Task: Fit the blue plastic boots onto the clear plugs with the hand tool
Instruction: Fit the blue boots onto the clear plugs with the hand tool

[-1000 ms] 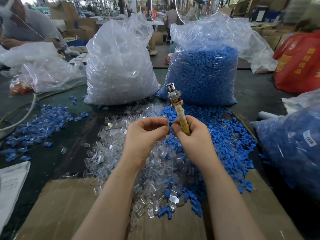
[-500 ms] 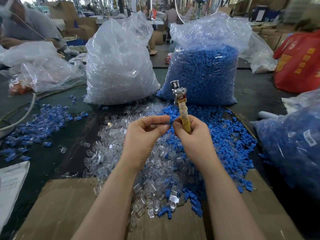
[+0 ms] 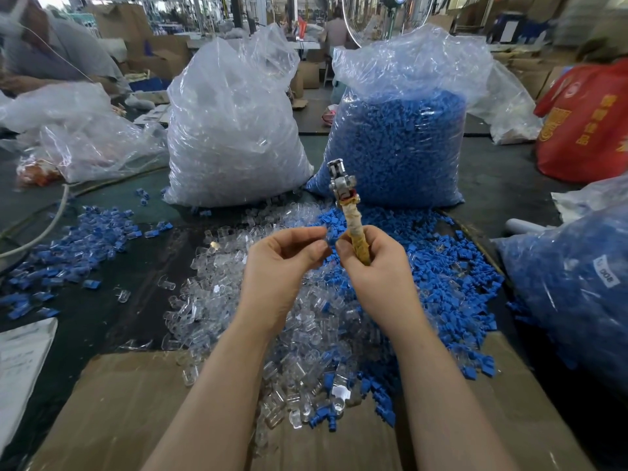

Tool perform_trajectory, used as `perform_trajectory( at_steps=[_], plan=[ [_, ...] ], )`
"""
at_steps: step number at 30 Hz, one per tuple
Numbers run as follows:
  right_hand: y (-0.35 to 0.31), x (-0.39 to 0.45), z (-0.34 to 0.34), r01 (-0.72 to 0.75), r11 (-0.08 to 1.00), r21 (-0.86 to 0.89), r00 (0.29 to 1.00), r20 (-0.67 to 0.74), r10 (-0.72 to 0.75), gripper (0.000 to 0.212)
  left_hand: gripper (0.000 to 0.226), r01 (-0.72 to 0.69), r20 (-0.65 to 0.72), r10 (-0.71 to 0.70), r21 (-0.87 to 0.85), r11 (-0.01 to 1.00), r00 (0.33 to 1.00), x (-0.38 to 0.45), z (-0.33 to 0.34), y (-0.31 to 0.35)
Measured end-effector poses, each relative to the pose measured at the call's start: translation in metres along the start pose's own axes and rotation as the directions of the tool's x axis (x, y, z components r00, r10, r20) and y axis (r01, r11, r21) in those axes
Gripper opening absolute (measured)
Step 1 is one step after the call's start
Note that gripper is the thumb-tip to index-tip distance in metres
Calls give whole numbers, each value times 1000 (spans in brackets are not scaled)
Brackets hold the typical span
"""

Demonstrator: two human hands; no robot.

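My right hand (image 3: 377, 270) grips the hand tool (image 3: 350, 212) by its tape-wrapped handle, metal head pointing up and away. My left hand (image 3: 282, 266) sits just left of it, thumb and fingers pinched together at the tips; whatever small part it pinches is hidden. Both hands hover over a heap of loose clear plugs (image 3: 238, 300). Loose blue boots (image 3: 452, 283) are piled to the right of that heap.
A big bag of clear plugs (image 3: 231, 130) and a big bag of blue boots (image 3: 397, 144) stand behind. Another blue-filled bag (image 3: 571, 287) lies at right, a red bag (image 3: 588, 120) beyond it. Blue assembled pieces (image 3: 68, 249) lie scattered at left. Cardboard (image 3: 112, 413) covers the near edge.
The tool's head has tilted slightly and shifted right. My hands have stayed close together, the left fingertips drawing a little away from the tool handle.
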State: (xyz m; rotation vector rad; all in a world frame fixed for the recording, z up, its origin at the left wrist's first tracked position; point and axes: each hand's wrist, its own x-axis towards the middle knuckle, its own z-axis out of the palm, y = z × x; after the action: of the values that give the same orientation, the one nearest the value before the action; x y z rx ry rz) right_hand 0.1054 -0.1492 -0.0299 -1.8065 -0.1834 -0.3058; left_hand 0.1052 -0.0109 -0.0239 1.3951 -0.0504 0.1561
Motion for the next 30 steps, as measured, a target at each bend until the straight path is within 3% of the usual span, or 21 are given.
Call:
perform_trajectory(
  at_steps=[6,13,22,26,30],
  plan=[
    [-1,0,1,-1,1000,10,1000,7,1,22,22,-1,-3,1,34,999,1000,0,0,1],
    [0,1,0,-37,999,32,998,45,35,11,21,16,-33,-16,-4,1000,999,1,-1,0],
    [4,2,-22,-96,994,-57,978,180,105,4,16,41,-89,-60,-198,979,994,3,-5,3],
    [4,2,-27,-119,982,-146,940,303,159,29,15,10,-127,-44,-255,967,991,4,-7,8],
    [2,0,-26,-126,970,-205,912,362,195,36,15,-63,-161,25,-232,971,987,6,-12,9]
  ],
)
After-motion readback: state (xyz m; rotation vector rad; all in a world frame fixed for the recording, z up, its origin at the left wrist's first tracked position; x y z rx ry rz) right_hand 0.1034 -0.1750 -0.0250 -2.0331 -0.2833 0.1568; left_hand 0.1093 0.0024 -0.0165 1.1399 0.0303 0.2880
